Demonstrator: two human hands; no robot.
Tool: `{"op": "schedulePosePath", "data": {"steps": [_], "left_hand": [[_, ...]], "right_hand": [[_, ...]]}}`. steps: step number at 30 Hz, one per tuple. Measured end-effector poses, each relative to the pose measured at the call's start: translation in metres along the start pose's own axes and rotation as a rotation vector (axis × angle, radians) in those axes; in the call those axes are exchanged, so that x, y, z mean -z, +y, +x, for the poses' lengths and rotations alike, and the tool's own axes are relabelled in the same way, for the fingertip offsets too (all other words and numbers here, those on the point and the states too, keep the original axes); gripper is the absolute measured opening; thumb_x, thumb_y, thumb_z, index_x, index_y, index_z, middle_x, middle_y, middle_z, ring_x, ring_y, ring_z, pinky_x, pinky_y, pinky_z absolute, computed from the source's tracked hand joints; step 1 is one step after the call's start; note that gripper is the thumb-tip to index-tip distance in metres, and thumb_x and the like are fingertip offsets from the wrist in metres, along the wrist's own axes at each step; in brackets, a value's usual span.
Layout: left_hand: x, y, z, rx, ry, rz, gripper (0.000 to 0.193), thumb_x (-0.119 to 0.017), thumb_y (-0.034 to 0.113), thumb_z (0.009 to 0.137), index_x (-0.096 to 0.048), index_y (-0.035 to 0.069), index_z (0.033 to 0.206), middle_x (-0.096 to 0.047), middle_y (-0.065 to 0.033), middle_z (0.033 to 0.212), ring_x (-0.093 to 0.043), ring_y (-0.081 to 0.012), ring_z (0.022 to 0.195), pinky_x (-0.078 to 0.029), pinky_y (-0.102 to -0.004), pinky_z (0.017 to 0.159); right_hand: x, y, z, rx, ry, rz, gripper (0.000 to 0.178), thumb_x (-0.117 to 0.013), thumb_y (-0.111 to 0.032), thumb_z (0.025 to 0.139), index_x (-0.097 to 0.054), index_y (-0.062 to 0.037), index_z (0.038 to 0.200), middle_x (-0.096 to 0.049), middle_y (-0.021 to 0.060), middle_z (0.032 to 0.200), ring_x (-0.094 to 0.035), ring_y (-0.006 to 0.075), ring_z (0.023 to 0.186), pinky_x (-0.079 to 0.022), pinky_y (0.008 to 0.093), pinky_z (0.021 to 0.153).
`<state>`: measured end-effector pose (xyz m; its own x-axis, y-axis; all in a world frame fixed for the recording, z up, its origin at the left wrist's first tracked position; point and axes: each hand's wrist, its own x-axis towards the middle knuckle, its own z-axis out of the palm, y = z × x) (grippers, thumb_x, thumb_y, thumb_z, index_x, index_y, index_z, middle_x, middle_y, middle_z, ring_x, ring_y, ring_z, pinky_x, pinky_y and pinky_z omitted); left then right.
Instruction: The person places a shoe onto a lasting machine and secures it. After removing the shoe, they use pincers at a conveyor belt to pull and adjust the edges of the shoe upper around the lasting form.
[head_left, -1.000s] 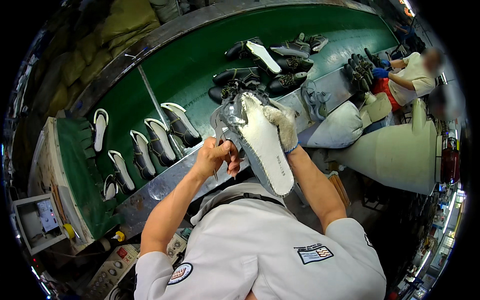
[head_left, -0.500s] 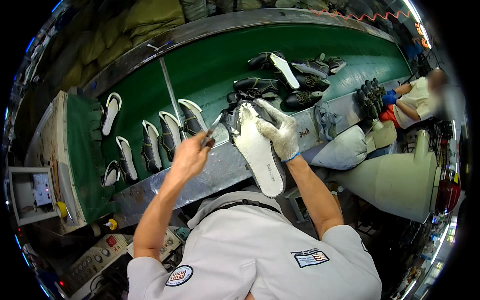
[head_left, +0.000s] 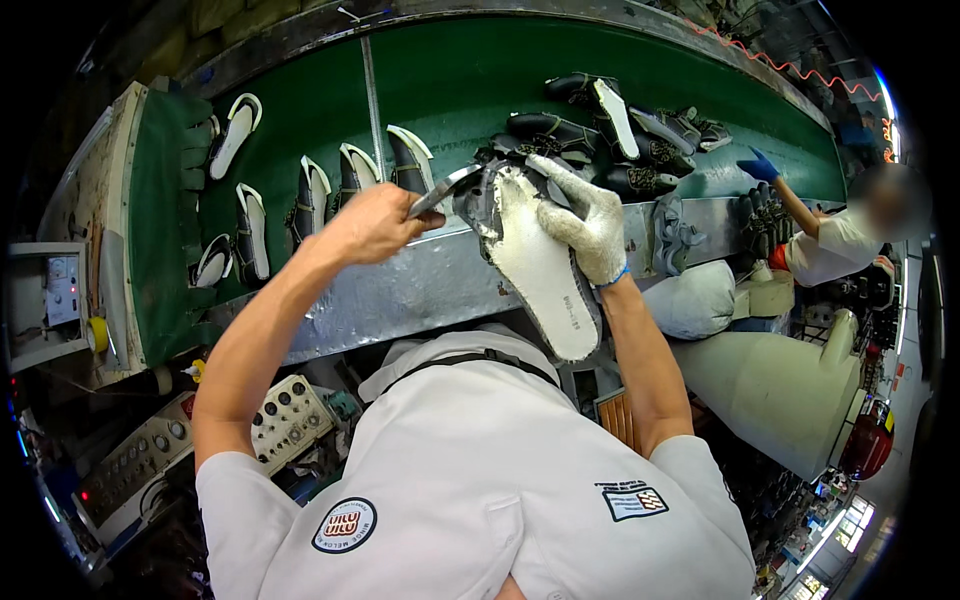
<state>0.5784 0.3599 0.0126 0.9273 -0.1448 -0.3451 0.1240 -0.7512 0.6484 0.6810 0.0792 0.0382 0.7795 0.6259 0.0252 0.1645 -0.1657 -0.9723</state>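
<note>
My bare left hand (head_left: pixel 381 224) is closed round the handle of a knife (head_left: pixel 447 189). Its grey blade reaches the dark upper at the toe end of a shoe (head_left: pixel 585 290), on the left side. That shoe is turned underside up, with a long white insole (head_left: pixel 533 252) facing me and rough, gathered upper edges round the toe. My right hand (head_left: pixel 588 222), in a whitish knit glove, grips the shoe from its right side, thumb over the insole. The fingertips behind the shoe are hidden.
Ahead runs a green conveyor belt (head_left: pixel 480 70) with a metal front edge (head_left: pixel 400 290). White-soled dark shoes (head_left: pixel 313 190) stand at left; more shoes (head_left: pixel 640 150) lie in a heap at right. A blue-gloved co-worker (head_left: pixel 820 240) sits at right, beyond a pale machine housing (head_left: pixel 770 375).
The knife blade has come up against the shoe's toe edge, with my left hand turned flatter. My view has shifted. The co-worker's blue-gloved hand has reached out over the belt.
</note>
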Motion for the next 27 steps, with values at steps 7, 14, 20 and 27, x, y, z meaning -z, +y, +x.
{"op": "schedulePosePath", "data": {"steps": [7,14,20,27], "left_hand": [[-0.063,-0.017,-0.009,-0.192,-0.277,-1.407,0.055,-0.061,0.049,0.102,-0.06,0.001,0.076,-0.062,-0.0108,0.063,-0.068,-0.0243,0.057,-0.05,-0.0324,0.048],[-0.012,-0.013,-0.037,0.228,-0.092,-0.748,0.042,-0.058,0.036,0.107,-0.067,-0.003,0.094,-0.071,-0.0104,0.075,-0.07,-0.0186,0.066,-0.053,-0.033,0.058],[0.032,-0.018,-0.078,0.276,0.056,-0.278,0.028,-0.065,0.022,0.099,-0.071,-0.003,0.108,-0.072,-0.0092,0.084,-0.065,-0.0193,0.072,-0.052,-0.0339,0.071],[0.052,0.003,-0.065,-0.161,0.462,-1.268,0.036,-0.054,0.029,0.109,-0.066,-0.005,0.107,-0.073,-0.017,0.094,-0.075,-0.0282,0.085,-0.062,-0.0317,0.072]], "right_hand": [[-0.017,0.012,0.006,-0.125,-0.033,0.213,0.063,-0.068,-0.03,0.082,-0.065,0.0064,0.134,-0.072,0.0099,0.118,-0.064,0.0144,0.103,-0.051,0.0283,0.092],[-0.038,0.01,0.016,-0.138,-0.067,0.255,0.057,-0.065,-0.021,0.085,-0.064,0.0077,0.135,-0.072,0.0088,0.116,-0.064,0.0125,0.1,-0.052,0.0276,0.091],[-0.052,-0.004,0.021,-0.224,-0.2,0.22,0.054,-0.066,-0.019,0.088,-0.063,0.0075,0.136,-0.073,0.0093,0.115,-0.065,0.0113,0.1,-0.053,0.0264,0.089],[-0.069,-0.002,0.028,-0.367,-0.345,0.296,0.049,-0.065,-0.02,0.09,-0.066,0.0076,0.131,-0.074,0.0086,0.103,-0.067,0.0099,0.086,-0.055,0.0247,0.077]]}}
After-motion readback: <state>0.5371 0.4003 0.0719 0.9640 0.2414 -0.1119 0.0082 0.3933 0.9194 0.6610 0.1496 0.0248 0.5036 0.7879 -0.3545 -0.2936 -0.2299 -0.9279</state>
